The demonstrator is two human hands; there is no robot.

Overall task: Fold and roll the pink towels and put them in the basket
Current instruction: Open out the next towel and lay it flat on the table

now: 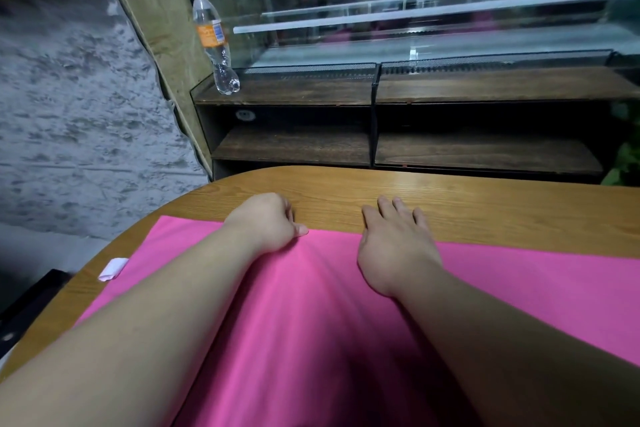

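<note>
Fingers of the left hand (266, 218) curled at the far edge of the towel (311, 305), apparently pinching it. The right hand (394, 246) lay straight-fingered across that edge. The towel lay flat on the table (485, 204), seemingly unfolded, and no basket showed.

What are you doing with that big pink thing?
A person has a pink towel spread flat on a wooden table. Both hands are at its far edge. The left hand has its fingers curled at the edge and seems to grip it. The right hand lies flat with its fingers spread onto the wood. The towel is not yet folded or rolled, and no basket is in view.
</note>
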